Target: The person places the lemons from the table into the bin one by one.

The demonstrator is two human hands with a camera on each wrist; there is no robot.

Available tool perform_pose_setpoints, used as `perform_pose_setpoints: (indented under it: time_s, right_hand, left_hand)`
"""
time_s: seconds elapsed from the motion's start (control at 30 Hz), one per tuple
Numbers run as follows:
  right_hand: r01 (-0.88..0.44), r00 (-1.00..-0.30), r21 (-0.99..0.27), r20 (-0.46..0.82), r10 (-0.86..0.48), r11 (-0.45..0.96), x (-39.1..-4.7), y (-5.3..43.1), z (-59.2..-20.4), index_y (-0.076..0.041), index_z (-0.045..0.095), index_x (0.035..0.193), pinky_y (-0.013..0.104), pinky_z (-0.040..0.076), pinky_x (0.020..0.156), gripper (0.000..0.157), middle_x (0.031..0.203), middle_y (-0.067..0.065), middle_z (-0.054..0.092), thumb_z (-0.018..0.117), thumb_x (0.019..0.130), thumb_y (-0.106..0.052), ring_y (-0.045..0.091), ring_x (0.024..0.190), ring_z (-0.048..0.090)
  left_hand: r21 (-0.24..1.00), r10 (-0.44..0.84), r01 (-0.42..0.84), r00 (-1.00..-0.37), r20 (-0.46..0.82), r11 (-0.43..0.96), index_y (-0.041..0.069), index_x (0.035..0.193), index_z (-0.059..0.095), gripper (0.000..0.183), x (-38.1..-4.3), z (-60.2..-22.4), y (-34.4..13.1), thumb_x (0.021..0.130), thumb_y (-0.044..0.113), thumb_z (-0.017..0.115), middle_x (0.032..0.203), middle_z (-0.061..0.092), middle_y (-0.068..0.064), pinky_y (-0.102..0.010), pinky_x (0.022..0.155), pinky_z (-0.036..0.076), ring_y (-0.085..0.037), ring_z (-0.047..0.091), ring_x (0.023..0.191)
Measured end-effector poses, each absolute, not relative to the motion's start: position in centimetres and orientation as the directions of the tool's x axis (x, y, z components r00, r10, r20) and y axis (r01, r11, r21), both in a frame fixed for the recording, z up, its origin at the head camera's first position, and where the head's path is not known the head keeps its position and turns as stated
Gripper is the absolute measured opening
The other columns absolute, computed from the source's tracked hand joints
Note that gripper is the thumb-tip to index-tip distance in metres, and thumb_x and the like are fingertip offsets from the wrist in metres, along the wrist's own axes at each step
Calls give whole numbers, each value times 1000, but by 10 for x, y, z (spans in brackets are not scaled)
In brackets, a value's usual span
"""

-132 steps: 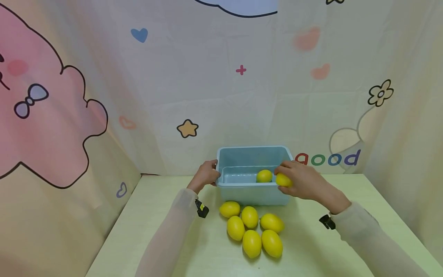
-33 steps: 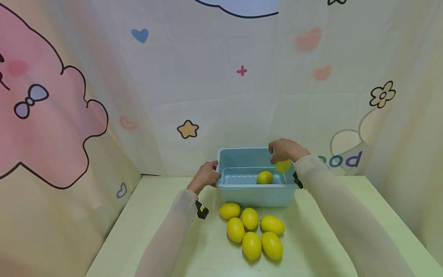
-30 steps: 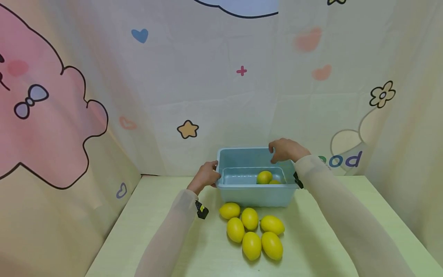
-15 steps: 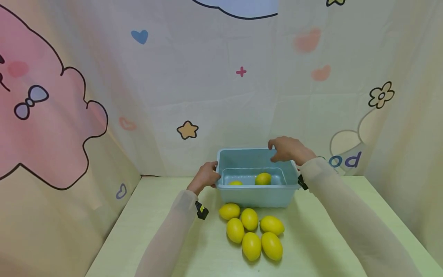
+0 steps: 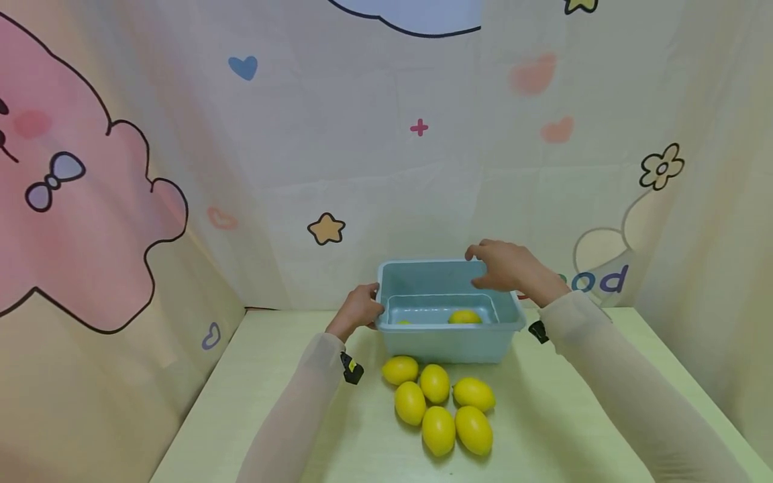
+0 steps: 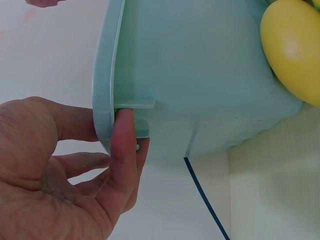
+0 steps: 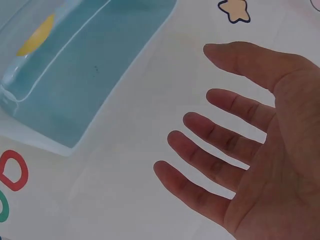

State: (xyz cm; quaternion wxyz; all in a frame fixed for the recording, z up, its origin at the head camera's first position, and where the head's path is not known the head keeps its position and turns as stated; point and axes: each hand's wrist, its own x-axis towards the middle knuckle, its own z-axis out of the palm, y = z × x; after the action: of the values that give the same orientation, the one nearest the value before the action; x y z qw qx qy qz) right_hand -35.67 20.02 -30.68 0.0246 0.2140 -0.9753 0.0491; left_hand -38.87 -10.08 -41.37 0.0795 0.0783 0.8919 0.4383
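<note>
A light blue plastic bin [image 5: 447, 343] stands at the back of the table. My left hand [image 5: 361, 306] grips its left rim, the thumb on one side and the fingers curled beneath, as the left wrist view shows. Two yellow lemons lie inside: one lemon [image 5: 465, 317] right of the middle, the other lemon [image 5: 404, 323] at the left, mostly hidden behind the front wall. Above the bin's back right corner hovers my right hand [image 5: 510, 267]. In the right wrist view its fingers are spread and nothing is in them.
Several lemons [image 5: 438, 430] lie in a loose cluster on the pale table [image 5: 260, 416], right in front of the bin. Close behind the bin hangs a printed cloth backdrop [image 5: 338, 147], with more cloth at both sides.
My right hand has let go of a lemon over the bin. That lemon dropped in and rolled left, and the hand has since drawn slightly rightward. My left hand stayed on the rim.
</note>
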Motion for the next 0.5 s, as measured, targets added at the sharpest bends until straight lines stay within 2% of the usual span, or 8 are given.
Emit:
perform_pose_setpoints:
  time_s: [0.23, 0.5]
  right_hand:
    - [-473, -874, -59, 155, -460, 879, -337, 200, -306, -14, 60, 129, 50, 57, 81, 48, 126, 11, 60, 73, 86, -31, 28, 97, 62]
    - [-509, -841, -41, 237, -487, 860, -317, 203, -306, -15, 62, 127, 47, 58, 79, 47, 125, 9, 61, 74, 85, -32, 27, 98, 63]
  left_hand:
    - [793, 212, 69, -974, -77, 605, 7, 139, 52, 52, -387, -412, -101, 87, 1, 58, 125, 60, -21, -30, 61, 62, -24, 66, 87]
    - [800, 220, 75, -973, -72, 596, 6, 140, 51, 54, -387, -411, -101, 86, 0, 58, 128, 58, -24, -31, 60, 62, -25, 66, 87]
